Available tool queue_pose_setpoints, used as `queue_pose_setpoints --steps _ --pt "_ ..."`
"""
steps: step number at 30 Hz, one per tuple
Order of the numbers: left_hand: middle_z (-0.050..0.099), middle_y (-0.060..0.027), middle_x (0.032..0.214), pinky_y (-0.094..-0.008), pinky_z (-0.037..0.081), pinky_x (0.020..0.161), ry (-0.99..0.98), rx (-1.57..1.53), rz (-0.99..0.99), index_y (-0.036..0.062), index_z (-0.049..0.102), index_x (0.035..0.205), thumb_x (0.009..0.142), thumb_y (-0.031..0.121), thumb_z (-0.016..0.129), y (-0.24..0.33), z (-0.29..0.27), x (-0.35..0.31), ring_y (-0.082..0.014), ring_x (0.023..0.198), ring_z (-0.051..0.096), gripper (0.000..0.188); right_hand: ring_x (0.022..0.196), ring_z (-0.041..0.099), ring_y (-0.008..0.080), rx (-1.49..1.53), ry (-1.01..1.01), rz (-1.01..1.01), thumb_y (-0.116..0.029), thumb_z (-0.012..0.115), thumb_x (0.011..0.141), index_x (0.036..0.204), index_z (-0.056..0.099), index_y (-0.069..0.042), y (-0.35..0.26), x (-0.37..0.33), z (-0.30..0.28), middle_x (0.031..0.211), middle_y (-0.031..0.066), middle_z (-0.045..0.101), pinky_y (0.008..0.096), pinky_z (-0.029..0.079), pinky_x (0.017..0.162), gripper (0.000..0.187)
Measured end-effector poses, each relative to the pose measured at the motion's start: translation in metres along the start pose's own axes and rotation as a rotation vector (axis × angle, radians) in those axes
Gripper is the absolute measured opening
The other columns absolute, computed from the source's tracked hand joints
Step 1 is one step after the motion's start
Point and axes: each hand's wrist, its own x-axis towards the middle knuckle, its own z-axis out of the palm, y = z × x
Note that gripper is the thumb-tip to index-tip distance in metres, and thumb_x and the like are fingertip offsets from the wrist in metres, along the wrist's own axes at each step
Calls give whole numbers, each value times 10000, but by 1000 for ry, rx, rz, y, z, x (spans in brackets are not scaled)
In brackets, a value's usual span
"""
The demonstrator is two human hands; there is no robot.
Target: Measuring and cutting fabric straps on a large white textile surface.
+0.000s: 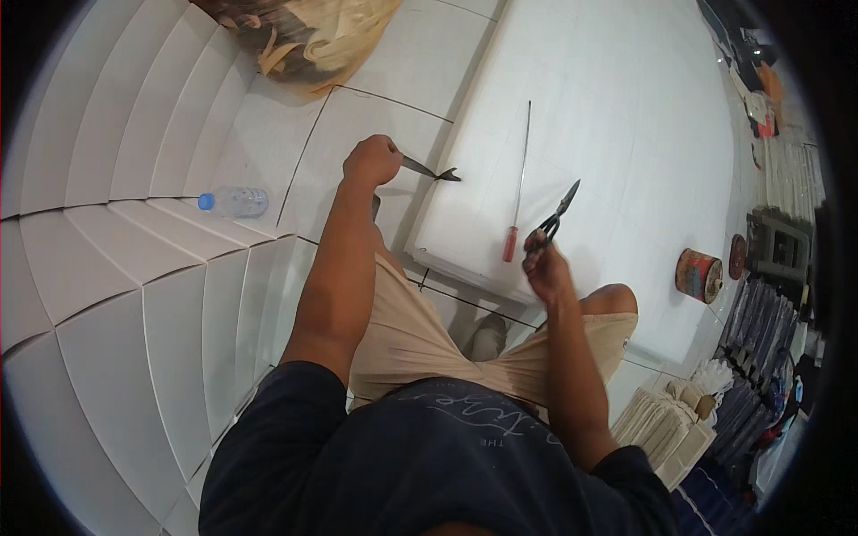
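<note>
My left hand (374, 159) is closed around a narrow dark strip (418, 166). The strip's forked end points right, over the left edge of a large white slab (617, 107); its material I cannot make out. A dark piece shows below the hand, perhaps the same strip's other end. In my right hand (545, 268) is a pair of dark-handled scissors (563, 207), held above the slab's near part. Their blades point up and away and look closed together. Just left of the scissors, a long screwdriver (521, 183) with a red handle lies on the slab.
A rusty red can (697, 275) stands at the slab's right, beside a round brown lid (737, 256). On the left, a water bottle (234, 202) lies by rows of white boxes (107, 268). A yellowish plastic bag (331, 40) sits at the far left; packaged stacks (760, 322) line the right.
</note>
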Motion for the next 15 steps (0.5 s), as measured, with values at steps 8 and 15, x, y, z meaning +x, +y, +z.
queue_pose_setpoints --steps 8,15 --pt "689 -98 1023 -384 498 858 0 -20 6 116 677 1018 825 285 594 0 -5 4 -275 985 641 270 550 386 109 -507 -171 243 -806 250 839 901 544 -103 66 -52 70 666 10 485 222 270 497 765" --pt "695 -104 1000 -390 503 848 31 -22 26 108 687 989 825 301 602 2 -3 -1 -282 960 649 267 527 357 107 -569 -323 421 -832 279 811 784 502 -98 98 -27 94 630 7 451 241 273 494 768"
